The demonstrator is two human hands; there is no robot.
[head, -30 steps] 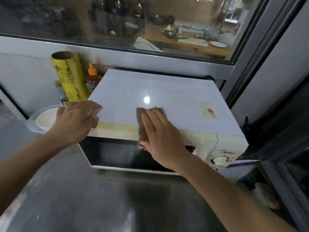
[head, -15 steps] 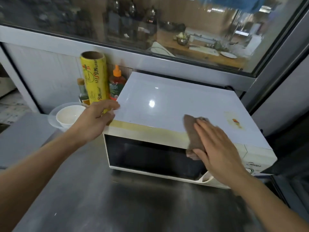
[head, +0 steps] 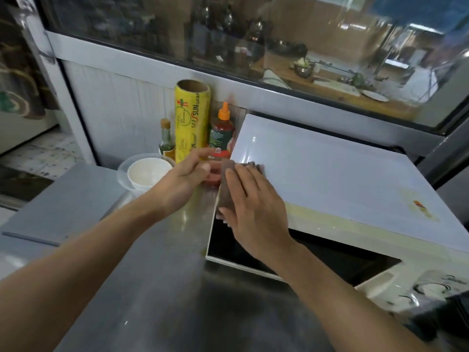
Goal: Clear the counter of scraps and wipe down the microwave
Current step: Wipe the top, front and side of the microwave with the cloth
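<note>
Pressing a brown cloth (head: 226, 185) flat against the near left corner of the white microwave (head: 330, 174) with the right hand (head: 253, 199), fingers straight and spread over the cloth, the cloth's lower end hanging over the top edge toward the dark door (head: 291, 252). Hovering just left of that corner with the left hand (head: 185, 181), fingers loosely bent and close to the cloth's edge; hard to tell whether pinching the cloth or merely beside it. Sitting on a steel counter (head: 152, 288), the microwave, with its back toward a wide window (head: 253, 34) and its control knobs (head: 431, 288) blurred at the lower right. Showing a yellowish stain with a small red mark (head: 418, 205) on the right part of the top, well apart from the cloth. Standing upright behind the left hand, a yellow roll of wrap (head: 193, 120), a red sauce bottle with an orange cap (head: 222, 133) just beside the microwave's left side, and a small corked glass bottle (head: 166, 141). Resting near these, left of the hands, a white bowl inside a clear container (head: 147, 172).
</note>
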